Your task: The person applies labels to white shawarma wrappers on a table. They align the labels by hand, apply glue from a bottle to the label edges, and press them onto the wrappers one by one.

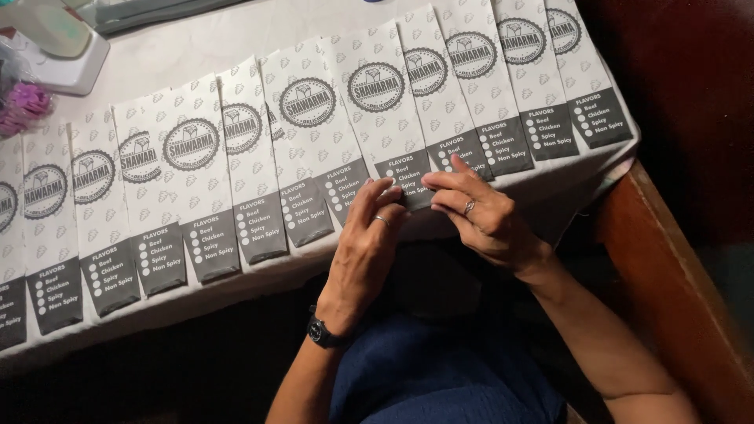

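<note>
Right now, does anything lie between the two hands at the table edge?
In the head view, only the grey end of one paper bag lies between left hand and right hand.

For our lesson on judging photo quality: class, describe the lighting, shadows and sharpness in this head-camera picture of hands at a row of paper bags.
Head view: the paper bags on the white table are brightly and evenly lit, their print sharp; the left hand and right hand are clear, without motion blur; below the table edge the picture falls into deep shadow; the top right corner is dark; the plastic holder at top left looks slightly washed out.
</note>
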